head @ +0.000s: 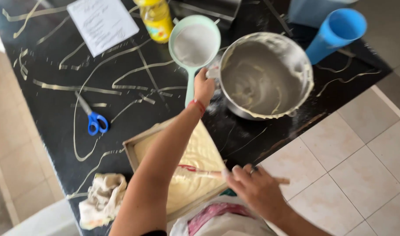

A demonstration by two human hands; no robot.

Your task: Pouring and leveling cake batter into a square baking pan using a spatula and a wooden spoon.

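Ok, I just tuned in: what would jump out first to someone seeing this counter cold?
The big metal mixing bowl, scraped nearly empty with batter streaks on its wall, sits at the right of the black counter, the left hand at its rim. Nearer the person, a rectangular baking pan holds pale batter, and the right hand holds a spatula over it. Blue-handled scissors lie to the left.

On the counter [47, 113], the baking tray [132, 150] of batter [200, 153] lies nearest the person, with a crumpled cloth [103, 199] to its left. Behind the tray stands the mixing bowl [265, 74], and the sieve [194, 43] lies just left of the bowl (its handle points toward the tray). Scissors [92, 118] lie left of the tray; behind them lies a paper sheet [103, 24], with a bottle [156, 19] to its right. A cup [335, 32] lies right of the bowl.
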